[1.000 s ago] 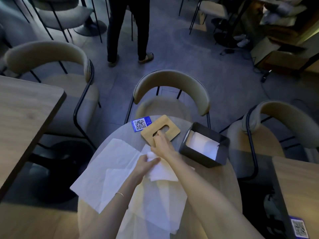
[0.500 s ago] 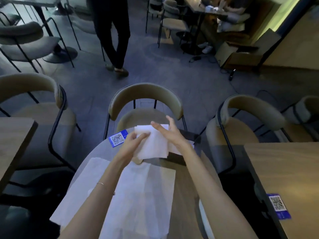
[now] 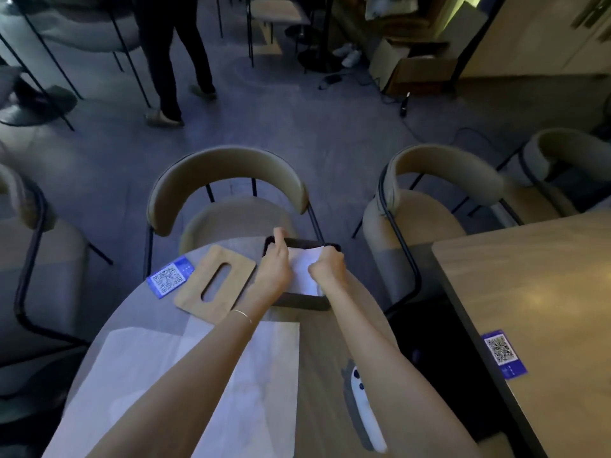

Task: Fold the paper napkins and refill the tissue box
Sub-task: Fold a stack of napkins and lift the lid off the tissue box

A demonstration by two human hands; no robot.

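Both hands are over the dark box [image 3: 302, 304], which stands near the far edge of the round surface [image 3: 325, 342], pressing a folded napkin [image 3: 305, 269] down into it. The left hand [image 3: 276, 267] pins the napkin's left side, its grip loose with one finger raised; the right hand [image 3: 329, 267] is curled closed on the right side, probably to keep the fold flat as it goes in. The wooden lid [image 3: 215, 284] lies off to the left of the box, leaving the opening free. Unfolded napkins [image 3: 261, 391] lie spread at the near edge, within reach for the next fold.
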